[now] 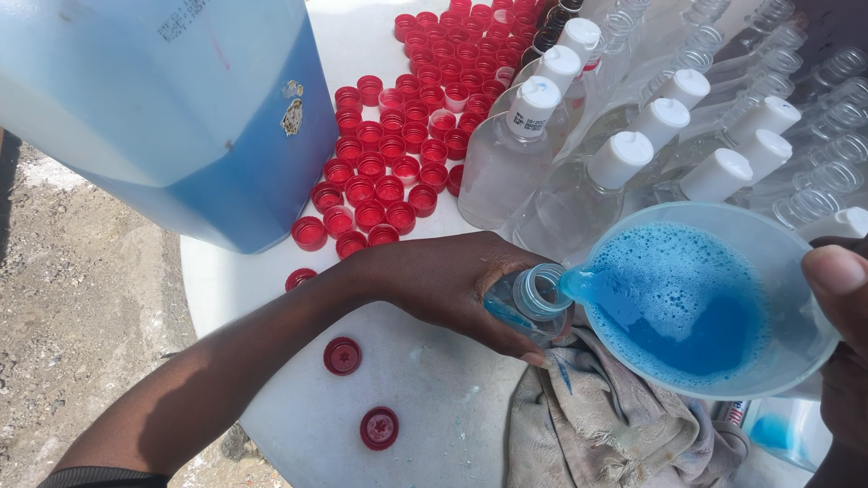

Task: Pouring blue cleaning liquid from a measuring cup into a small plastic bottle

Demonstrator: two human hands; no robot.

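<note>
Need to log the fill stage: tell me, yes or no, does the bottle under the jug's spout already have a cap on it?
No. The bottle in the left hand shows an open neck beneath the jug.

A: Layout?

B: My left hand (452, 282) wraps an open bottle (533, 303) at table (434, 398) centre. My right hand (845, 343) tips a jug (714, 303), spout at the bottle mouth. Cloth (606, 425) lies under both.

A: Rest?

B: Big canister (181, 108) far left. Loose caps (407, 136) between it and the capped bottles (579, 172) behind. Uncapped bottles (814, 81) far right.
</note>
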